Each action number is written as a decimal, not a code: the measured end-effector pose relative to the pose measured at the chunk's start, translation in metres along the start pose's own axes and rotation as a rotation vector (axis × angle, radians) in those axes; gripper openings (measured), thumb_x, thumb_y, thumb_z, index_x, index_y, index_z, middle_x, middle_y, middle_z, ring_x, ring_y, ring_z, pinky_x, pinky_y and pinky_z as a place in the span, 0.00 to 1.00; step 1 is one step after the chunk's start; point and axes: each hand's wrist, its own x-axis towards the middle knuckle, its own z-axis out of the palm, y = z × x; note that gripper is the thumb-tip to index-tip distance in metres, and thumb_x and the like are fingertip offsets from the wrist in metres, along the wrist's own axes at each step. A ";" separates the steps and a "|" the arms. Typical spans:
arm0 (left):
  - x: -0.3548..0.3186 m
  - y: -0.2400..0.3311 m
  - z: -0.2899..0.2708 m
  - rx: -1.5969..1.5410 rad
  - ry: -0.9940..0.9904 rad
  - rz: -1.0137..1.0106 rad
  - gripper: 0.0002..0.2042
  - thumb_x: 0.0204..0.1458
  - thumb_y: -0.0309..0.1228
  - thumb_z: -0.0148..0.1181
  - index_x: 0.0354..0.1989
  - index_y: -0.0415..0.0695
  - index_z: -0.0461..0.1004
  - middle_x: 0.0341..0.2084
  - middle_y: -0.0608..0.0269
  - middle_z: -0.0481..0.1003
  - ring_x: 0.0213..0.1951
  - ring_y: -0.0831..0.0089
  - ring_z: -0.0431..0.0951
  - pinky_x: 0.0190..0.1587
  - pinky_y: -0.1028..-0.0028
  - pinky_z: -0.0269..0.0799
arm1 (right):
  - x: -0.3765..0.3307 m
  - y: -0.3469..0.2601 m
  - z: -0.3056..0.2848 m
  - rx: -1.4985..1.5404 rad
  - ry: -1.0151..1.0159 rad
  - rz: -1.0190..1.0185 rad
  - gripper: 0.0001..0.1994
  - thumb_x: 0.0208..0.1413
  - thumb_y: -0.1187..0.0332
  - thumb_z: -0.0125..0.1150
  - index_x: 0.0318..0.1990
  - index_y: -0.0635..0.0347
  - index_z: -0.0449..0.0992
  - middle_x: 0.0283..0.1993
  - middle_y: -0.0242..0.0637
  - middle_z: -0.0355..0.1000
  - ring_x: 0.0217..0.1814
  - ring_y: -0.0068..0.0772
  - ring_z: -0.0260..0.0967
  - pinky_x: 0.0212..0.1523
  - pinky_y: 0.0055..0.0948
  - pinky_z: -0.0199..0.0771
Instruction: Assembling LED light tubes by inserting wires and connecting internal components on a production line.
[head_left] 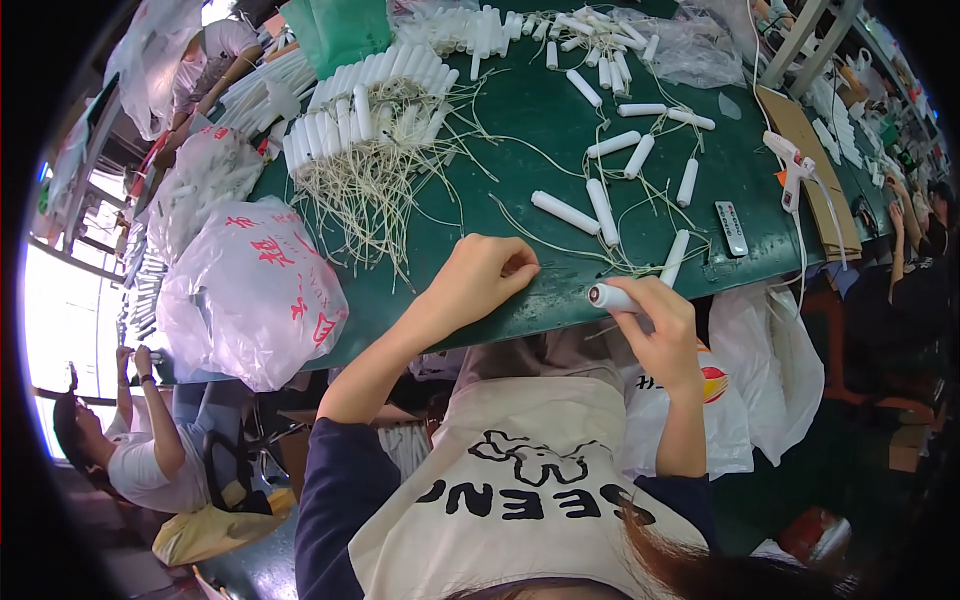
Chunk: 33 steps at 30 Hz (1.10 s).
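Observation:
Near the table's front edge my right hand [655,325] is closed around a white cylinder [610,297], whose dark round end points left. My left hand [483,282] rests over the table edge to its left, fingers curled in and thumb close to the index finger; whatever they may pinch is too small to make out. Just beyond both hands lie several loose white cylinders with thin pale wires, among them one [566,212] between the hands and another [675,257] beside my right hand.
A stacked bundle of wired white cylinders [370,120] lies at the far left of the green table [510,110]. Stuffed plastic bags [250,290] bulge at the left edge. A glue gun [790,170] and a small grey-white remote-like object [731,229] lie right. Other people work on both sides.

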 end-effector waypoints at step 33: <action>0.011 0.021 0.019 -0.484 -0.207 -0.246 0.27 0.62 0.49 0.33 0.30 0.37 0.72 0.17 0.68 0.66 0.20 0.82 0.61 0.25 0.81 0.59 | 0.010 -0.029 0.008 -0.596 0.223 -0.191 0.20 0.35 0.79 0.63 0.41 0.53 0.77 0.31 0.31 0.71 0.33 0.33 0.66 0.34 0.32 0.61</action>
